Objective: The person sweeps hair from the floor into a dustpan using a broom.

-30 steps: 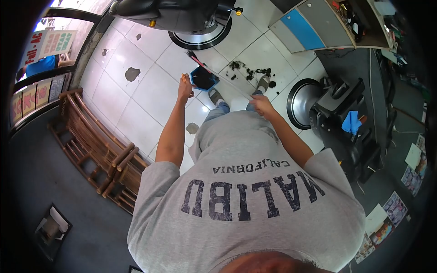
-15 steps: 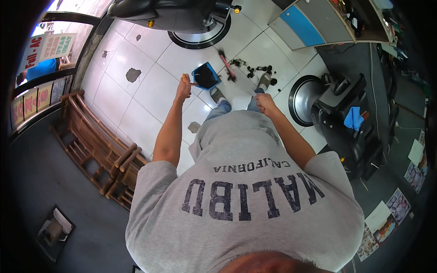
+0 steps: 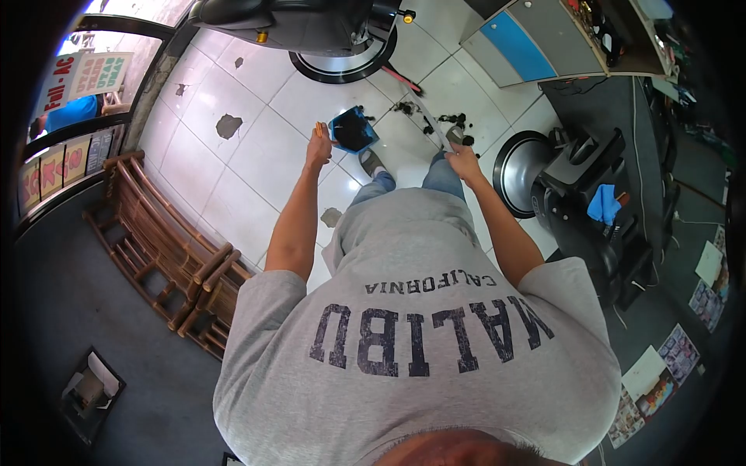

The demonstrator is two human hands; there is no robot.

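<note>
My left hand [image 3: 319,146] is closed around the handle of a long-handled dustpan; orange shows at the grip. The blue dustpan [image 3: 335,133] rests on the tiles ahead of my left foot, with a dark mass in it that looks like hair. My right hand [image 3: 464,165] grips the pale stick of a broom [image 3: 429,120]. Its red head with dark bristles [image 3: 402,81] reaches the floor near the base of the far chair. Clumps of dark hair [image 3: 457,120] lie around my right foot, and more hair is scattered between that foot and the dustpan.
A black barber chair [image 3: 342,66] on a round base stands ahead, another [image 3: 517,175] to the right with a blue cloth [image 3: 604,203]. A bamboo bench [image 3: 163,256] runs along the left, beside the glass front. A cabinet [image 3: 522,48] is at upper right. Some tiles are chipped.
The broom head has swung away from me and slightly right, towards the far chair's base. My right hand has shifted a little right and forward. The dustpan has barely moved.
</note>
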